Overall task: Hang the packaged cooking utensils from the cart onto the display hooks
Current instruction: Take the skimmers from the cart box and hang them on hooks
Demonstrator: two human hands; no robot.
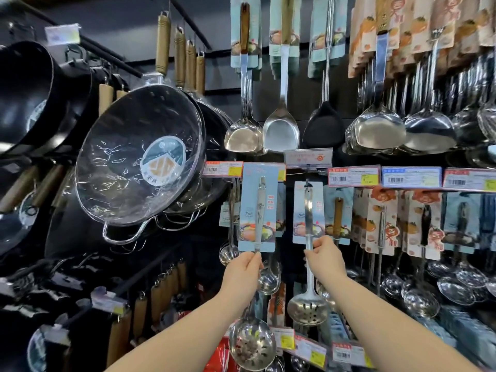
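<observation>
- Fingers (255,260) of the left hand (243,268) pinch the steel handle of a slotted spoon (252,345) just below its pale blue card (251,210), at lower centre of the frame. The card's top overlaps the shelf's price strip.
- Right hand (326,260): fingers curled round the handle of a second slotted spoon (307,308). Its blue backing card (299,213) is raised to a display hook (307,182) under a small pink sign (308,156); whether it hangs there I cannot tell.
- Both cards show a food picture and small red characters, too small to read.
- Price tags (353,178), centre right, carry barcodes and yellow patches; the print is blurred.
- Orange cards (426,197) at right bear large red Chinese characters.
- Left of centre, a wok (128,183) wrapped in clear film holds a round grey-and-orange sticker (162,161), its characters illegible.
</observation>
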